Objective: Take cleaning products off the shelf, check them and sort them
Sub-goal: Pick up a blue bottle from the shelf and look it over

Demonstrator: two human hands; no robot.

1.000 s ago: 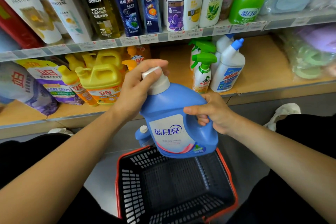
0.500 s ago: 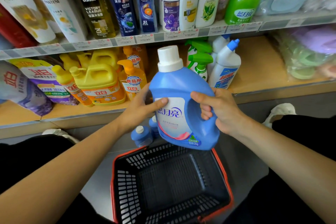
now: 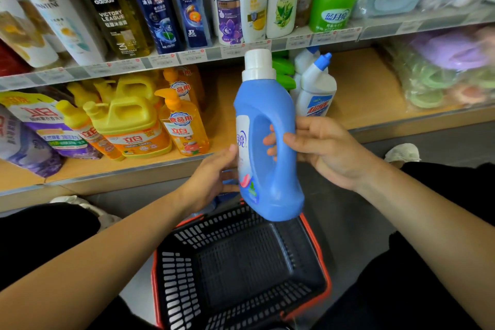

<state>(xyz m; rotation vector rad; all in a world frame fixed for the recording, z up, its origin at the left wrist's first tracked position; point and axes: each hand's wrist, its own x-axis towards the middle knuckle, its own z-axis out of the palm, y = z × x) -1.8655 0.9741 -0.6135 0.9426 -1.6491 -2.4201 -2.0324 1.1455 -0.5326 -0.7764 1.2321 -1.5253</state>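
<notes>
A blue detergent bottle (image 3: pixel 270 147) with a white cap stands upright in the air above a black basket (image 3: pixel 241 270) with a red rim. Its handle side faces me and its label is turned to the left. My right hand (image 3: pixel 318 150) grips the bottle's handle, fingers curled through the opening. My left hand (image 3: pixel 211 177) rests against the bottle's lower left side at the label, its fingers hidden behind the bottle. Nothing lies in the basket.
The wooden lower shelf (image 3: pixel 361 94) holds yellow dish soap jugs (image 3: pixel 131 126), refill pouches (image 3: pixel 40 126), green spray bottles and white toilet cleaner bottles (image 3: pixel 316 88). Shampoo bottles (image 3: pixel 150 8) line the upper shelf. Small blue bottles stand on the floor behind the basket.
My left hand came off the cap and dropped to the bottle's lower side. The bottle went from tilted to upright and turned, so its label now faces left.
</notes>
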